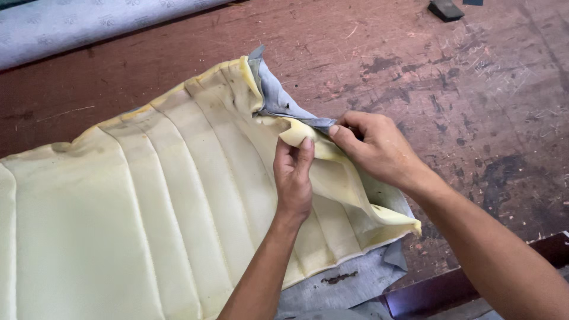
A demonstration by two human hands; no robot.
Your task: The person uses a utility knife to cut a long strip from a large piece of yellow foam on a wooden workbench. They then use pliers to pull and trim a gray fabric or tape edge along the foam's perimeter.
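While most of the pale yellow foam panel (136,207) lies flat on the worn reddish-brown worktable (474,95), one strip along its right edge is lifted and folded over, and that is where both hands are busy. The panel is stitched in long parallel channels and backed with grey fabric (278,95), which shows at the far corner and again at the near edge, where it sticks out from under the foam. Judging by how it lies, the work on the edge seems partly along: the foam stands away from the grey layer from the far corner down to about the hands, and a curl of it further toward the near corner is raised too, while the rest of the panel looks undisturbed.

The left hand (293,178) stands upright on the panel, its thumb and forefinger pressed together on the tip of the raised foam flap (293,133), the other fingers curled in behind. The right hand (373,148) comes in from the side, its fingertips (335,130) closed on the grey fabric edge just beside that flap, nearly touching the left thumb.

A roll of pale patterned cloth (89,24) lies across the far side of the table, and a small dark block (444,9) sits well apart near the far right.
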